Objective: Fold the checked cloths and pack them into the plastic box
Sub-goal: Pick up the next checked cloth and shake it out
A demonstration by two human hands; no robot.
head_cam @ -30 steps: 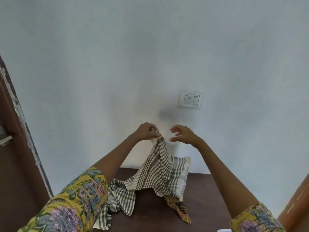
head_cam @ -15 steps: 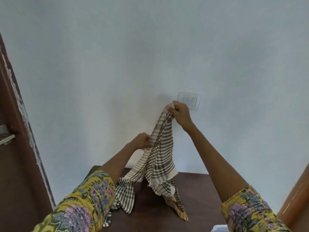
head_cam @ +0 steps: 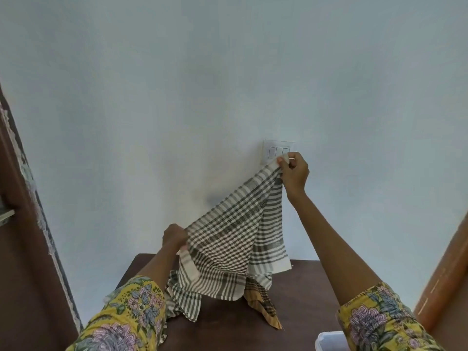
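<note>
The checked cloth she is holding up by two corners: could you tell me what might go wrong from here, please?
1. The held checked cloth hangs down onto the other cloths on the table; lifting or spreading it might drag them along.
2. The right hand only pinches a corner, so a shake could slip it free; the left hand grips more.
3. The plastic box sits at the table's near edge by the right arm, which might knock it.
</note>
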